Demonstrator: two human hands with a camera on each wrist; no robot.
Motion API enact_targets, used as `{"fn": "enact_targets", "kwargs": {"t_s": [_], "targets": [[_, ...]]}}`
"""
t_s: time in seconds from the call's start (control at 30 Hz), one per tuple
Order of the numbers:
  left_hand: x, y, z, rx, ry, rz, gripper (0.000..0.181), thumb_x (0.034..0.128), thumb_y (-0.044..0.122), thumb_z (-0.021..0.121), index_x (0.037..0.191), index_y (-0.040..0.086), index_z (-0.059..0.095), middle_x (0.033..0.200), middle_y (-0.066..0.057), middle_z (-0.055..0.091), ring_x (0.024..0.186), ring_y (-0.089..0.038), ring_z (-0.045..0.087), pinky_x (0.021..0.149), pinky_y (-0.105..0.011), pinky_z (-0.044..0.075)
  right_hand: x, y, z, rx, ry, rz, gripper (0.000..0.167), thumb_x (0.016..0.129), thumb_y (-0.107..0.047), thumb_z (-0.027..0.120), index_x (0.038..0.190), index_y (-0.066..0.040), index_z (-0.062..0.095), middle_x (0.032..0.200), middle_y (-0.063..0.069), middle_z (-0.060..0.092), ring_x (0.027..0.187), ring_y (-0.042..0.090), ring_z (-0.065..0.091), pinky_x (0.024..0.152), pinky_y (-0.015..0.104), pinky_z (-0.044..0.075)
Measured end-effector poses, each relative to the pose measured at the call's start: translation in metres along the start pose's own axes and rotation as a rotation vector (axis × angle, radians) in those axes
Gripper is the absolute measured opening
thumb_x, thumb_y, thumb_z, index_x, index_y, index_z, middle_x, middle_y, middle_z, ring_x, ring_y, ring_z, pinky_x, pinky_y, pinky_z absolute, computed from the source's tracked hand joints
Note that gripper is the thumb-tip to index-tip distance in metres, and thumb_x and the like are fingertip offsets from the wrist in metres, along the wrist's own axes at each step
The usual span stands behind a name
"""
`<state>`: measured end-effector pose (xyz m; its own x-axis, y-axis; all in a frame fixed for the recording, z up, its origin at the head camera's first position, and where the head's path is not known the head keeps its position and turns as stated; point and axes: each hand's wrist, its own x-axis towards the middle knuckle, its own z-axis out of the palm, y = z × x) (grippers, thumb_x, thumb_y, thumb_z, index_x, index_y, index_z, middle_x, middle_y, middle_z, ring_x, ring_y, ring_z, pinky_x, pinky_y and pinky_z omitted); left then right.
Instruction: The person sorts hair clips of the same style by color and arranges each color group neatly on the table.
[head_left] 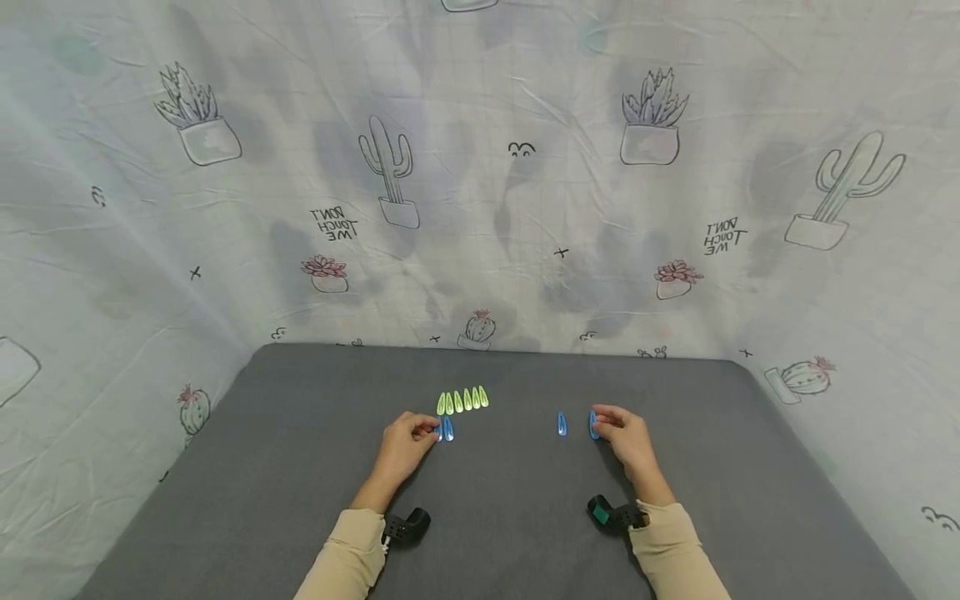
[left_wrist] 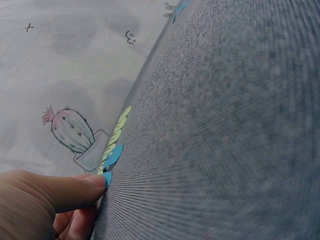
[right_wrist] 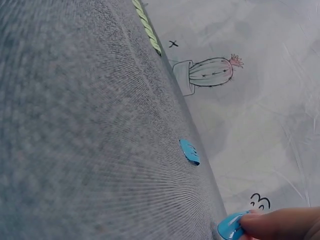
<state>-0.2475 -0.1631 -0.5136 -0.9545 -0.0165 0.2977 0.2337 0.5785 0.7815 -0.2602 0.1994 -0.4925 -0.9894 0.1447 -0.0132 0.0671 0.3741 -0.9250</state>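
My left hand [head_left: 406,448] pinches a blue snap hair clip [left_wrist: 107,178] between thumb and fingers, at the left end of a short row. Right beside it lies another blue clip [head_left: 448,428]. Just behind these two, several light green snap clips [head_left: 465,399] stand side by side in a row. Farther right, my right hand [head_left: 627,440] holds a blue hair clip [right_wrist: 231,226] by its edge, with the fingertips covering part of it. A single blue clip [right_wrist: 190,152] lies on the table to the left of that hand.
A dark grey cloth-covered table [head_left: 502,517] spans the area under both arms. Behind it hangs a pale curtain [head_left: 480,183] printed with cacti and potted plants. Each wrist wears a black camera mount [head_left: 407,527], close above the tabletop.
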Motion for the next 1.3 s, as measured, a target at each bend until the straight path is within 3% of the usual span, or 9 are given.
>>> {"fn": "enact_targets", "kwargs": {"t_s": [0.77, 1.07, 1.3], "targets": [[0.000, -0.002, 0.002, 0.001, 0.005, 0.006, 0.012, 0.0776, 0.001, 0.074, 0.089, 0.004, 0.073, 0.081, -0.006, 0.059, 0.073, -0.012, 0.057, 0.063, -0.021, 0.050, -0.004, -0.016, 0.005, 0.053, -0.012, -0.027, 0.034, 0.089, -0.002, 0.061, 0.123, 0.002, 0.060, 0.101, 0.013, 0.062, 0.077, 0.004, 0.060, 0.069, 0.022, 0.052], [0.001, -0.002, 0.001, 0.008, 0.003, 0.006, 0.013, 0.0775, 0.001, 0.074, 0.090, 0.004, 0.073, 0.081, -0.005, 0.059, 0.073, -0.013, 0.057, 0.064, -0.021, 0.050, -0.007, -0.028, 0.016, 0.094, -0.089, -0.060, 0.034, 0.089, -0.002, 0.061, 0.122, 0.006, 0.060, 0.101, 0.017, 0.062, 0.079, 0.015, 0.062, 0.069, 0.026, 0.054], [0.002, 0.000, 0.000, 0.007, -0.001, 0.007, 0.013, 0.0772, 0.001, 0.075, 0.089, 0.004, 0.073, 0.079, -0.004, 0.059, 0.072, -0.012, 0.057, 0.064, -0.021, 0.050, -0.008, -0.035, 0.031, 0.116, -0.131, -0.073, 0.034, 0.087, -0.001, 0.062, 0.121, 0.007, 0.060, 0.098, 0.015, 0.063, 0.078, 0.013, 0.061, 0.071, 0.027, 0.053]]}}
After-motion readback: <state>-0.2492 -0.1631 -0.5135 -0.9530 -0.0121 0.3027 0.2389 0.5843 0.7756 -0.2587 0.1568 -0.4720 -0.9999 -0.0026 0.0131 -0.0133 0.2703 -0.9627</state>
